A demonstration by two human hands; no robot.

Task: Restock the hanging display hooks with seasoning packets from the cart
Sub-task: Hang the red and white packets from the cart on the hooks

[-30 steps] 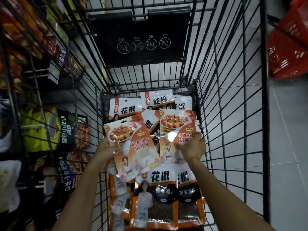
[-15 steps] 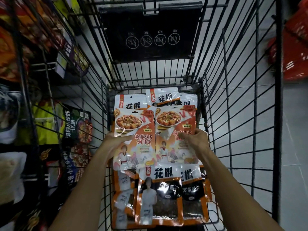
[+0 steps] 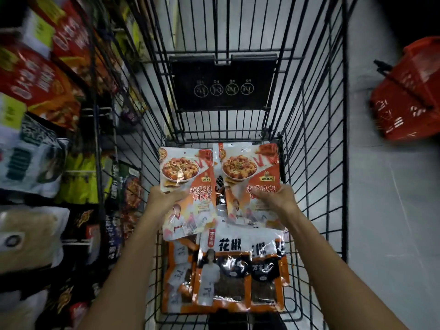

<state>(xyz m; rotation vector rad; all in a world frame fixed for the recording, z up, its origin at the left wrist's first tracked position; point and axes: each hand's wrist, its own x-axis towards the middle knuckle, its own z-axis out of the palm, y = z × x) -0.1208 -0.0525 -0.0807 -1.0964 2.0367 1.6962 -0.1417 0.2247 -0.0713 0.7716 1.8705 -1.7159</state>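
Inside the black wire cart (image 3: 316, 163) I hold two orange seasoning packets with a food picture on each. My left hand (image 3: 164, 198) grips the left packet (image 3: 185, 177) by its left edge. My right hand (image 3: 276, 198) grips the right packet (image 3: 250, 172) at its right side. Both packets are raised side by side above the cart floor. Below them lie several orange and black peppercorn packets (image 3: 223, 270) flat in the cart.
A display rack (image 3: 95, 139) with hanging snack and seasoning bags fills the left side. A red shopping basket (image 3: 407, 96) sits on the grey floor at the right. The cart's black child-seat flap (image 3: 223, 84) stands at the far end.
Both hands have lifted their packets higher out of the cart and held them straighter, side by side. The white-topped packets at the cart's far end are now hidden behind them.
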